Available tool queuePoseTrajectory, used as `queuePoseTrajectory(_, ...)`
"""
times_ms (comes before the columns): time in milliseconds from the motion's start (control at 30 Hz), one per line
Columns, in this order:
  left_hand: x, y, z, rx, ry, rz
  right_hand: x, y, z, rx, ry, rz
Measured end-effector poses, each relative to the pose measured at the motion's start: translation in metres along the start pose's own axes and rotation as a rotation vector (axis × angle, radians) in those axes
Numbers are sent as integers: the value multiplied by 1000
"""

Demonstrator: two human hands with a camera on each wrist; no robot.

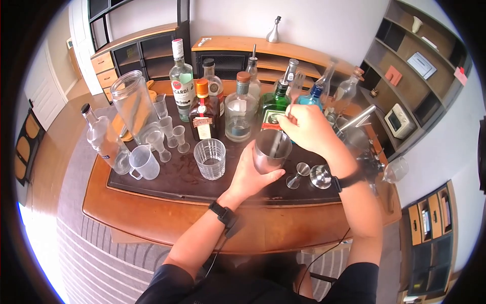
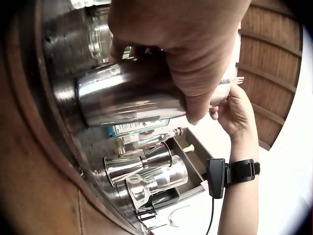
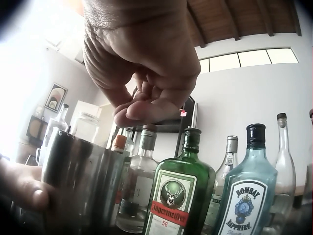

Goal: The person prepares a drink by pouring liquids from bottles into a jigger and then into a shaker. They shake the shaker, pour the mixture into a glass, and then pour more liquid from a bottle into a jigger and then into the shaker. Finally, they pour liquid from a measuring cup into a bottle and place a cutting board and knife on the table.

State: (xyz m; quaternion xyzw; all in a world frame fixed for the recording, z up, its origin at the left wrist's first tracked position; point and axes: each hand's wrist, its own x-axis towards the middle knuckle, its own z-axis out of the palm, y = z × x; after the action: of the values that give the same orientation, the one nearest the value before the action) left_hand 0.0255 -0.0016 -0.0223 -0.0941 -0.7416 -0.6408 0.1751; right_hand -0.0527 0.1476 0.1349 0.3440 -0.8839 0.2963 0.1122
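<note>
A metal shaker tin (image 1: 271,161) stands at the table's front middle, its mouth upward. My left hand (image 1: 249,175) grips it from the left, thumb across the near side, as the left wrist view shows with the tin (image 2: 127,95) close up. Above the tin's mouth, my right hand (image 1: 310,124) pinches a bar spoon with a forked top end (image 1: 299,79). The spoon's shaft runs down into the tin, and its lower end is hidden inside. In the right wrist view the right hand's curled fingers (image 3: 142,110) hover above the tin's rim (image 3: 88,142).
Several bottles, including a green Jägermeister (image 3: 178,196) and a blue Bombay Sapphire (image 3: 247,186), line up behind the tin. A ribbed glass (image 1: 210,159) stands to its left, a jigger (image 1: 298,175) and a domed metal shaker top (image 1: 320,177) to its right. A plastic jug (image 1: 145,163) is farther left.
</note>
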Motion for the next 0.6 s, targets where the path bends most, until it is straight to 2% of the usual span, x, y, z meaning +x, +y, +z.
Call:
queuePoseTrajectory(133,0,6,0,-25,3,1,-1,-13,-2,47,-172,-40)
queuePoseTrajectory(167,0,4,1,-21,4,13,2,-14,4,120,-189,6)
queuePoseTrajectory(267,0,0,1,-11,9,48,13,-5,17,175,-165,18)
queuePoseTrajectory(400,1,6,1,-76,-6,48,14,3,12,85,22,-31)
queuePoseTrajectory(433,1,9,0,-105,-10,37,12,4,4,78,-59,58)
queuePoseTrajectory(600,1,3,2,-70,12,89,-5,-24,-16,264,-276,231)
